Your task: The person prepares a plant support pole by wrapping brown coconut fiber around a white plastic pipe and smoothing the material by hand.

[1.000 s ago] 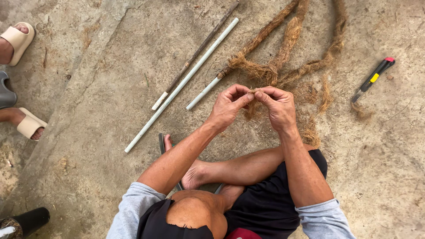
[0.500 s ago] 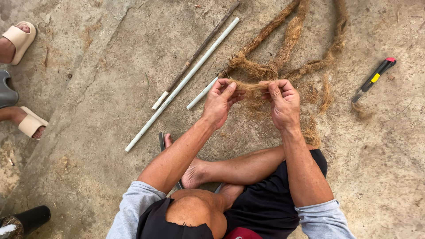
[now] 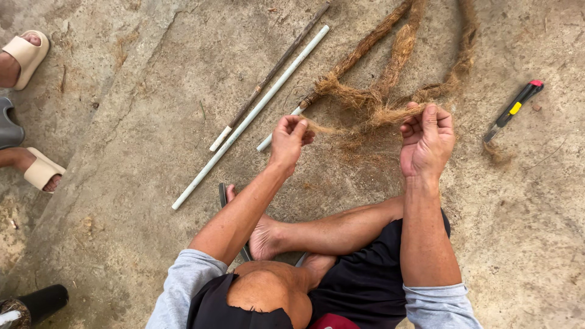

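I sit cross-legged on a concrete floor. My left hand [image 3: 290, 137] pinches one end of a thin strand of brown coir fibre [image 3: 350, 125], and my right hand [image 3: 426, 140] grips the other end, where it joins a thicker tuft. The strand is stretched between the two hands, held above the floor. Beyond them lie several twisted coir ropes [image 3: 390, 55] that fan out toward the top of the view, with a frayed bundle [image 3: 347, 94] where they meet.
A long white pipe [image 3: 250, 116], a thin dark stick [image 3: 271, 73] and a short white pipe piece [image 3: 277, 131] lie left of the ropes. A black utility knife [image 3: 514, 109] with red and yellow parts lies at right. Another person's sandalled feet [image 3: 24, 55] stand at the left edge.
My hands have moved apart, drawing the fibre strand out between them. One second ago they were close together over the tuft.
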